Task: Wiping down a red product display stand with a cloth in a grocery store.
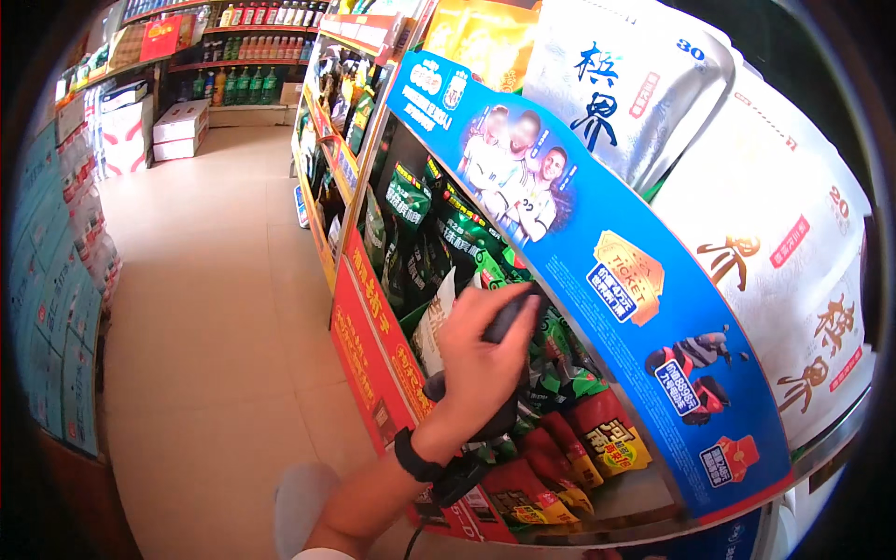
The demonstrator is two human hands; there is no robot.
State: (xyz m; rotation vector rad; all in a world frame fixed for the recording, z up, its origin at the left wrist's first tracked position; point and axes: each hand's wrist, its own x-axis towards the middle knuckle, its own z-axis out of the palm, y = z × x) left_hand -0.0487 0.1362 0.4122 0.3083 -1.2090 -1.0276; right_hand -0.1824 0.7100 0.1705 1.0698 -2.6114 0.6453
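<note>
My left hand (479, 357), wearing a black wristband (414, 455), reaches over a display shelf of snack packets. Its thumb and a finger pinch a dark object (505, 318), whose kind cannot be told; more black material lies under the palm and wrist. Beside the fingers are green packets (560, 350). A white packet (435, 325) stands just left of the hand. Below it to the right lie red packets with yellow corners (605, 430). My right hand is out of view.
A blue printed board (595, 259) slants along the shelf, with large silvery bags (630, 84) behind it. Red edging (371, 336) borders the shelf's left side. Across the tiled aisle (203, 280) stand stacked blue cartons (52, 294); white boxes (180, 129) and bottle shelves (245, 63) are farther back.
</note>
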